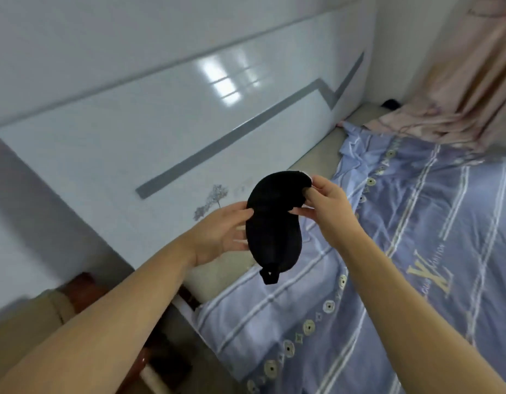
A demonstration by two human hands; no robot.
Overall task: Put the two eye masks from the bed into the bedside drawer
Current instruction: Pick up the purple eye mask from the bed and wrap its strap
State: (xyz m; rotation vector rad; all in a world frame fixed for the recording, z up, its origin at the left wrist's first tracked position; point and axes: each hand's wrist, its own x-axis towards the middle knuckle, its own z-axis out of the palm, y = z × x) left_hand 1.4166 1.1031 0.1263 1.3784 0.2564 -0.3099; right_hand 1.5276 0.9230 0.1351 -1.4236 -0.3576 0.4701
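Note:
A black eye mask [274,223] hangs in the air above the bed's left edge, its strap loop dangling at the bottom. My right hand [325,207] pinches its upper right end. My left hand [226,233] touches its left side with fingers spread along the edge. A thin white edge shows at the mask's top, so a second mask may lie behind it; I cannot tell. The bedside drawer is not clearly in view.
The bed [388,280] with a blue striped cover fills the right. A glossy white headboard [160,123] runs along the left. A pink curtain [459,81] hangs at the far right. Dark reddish furniture [84,282] sits low at the left.

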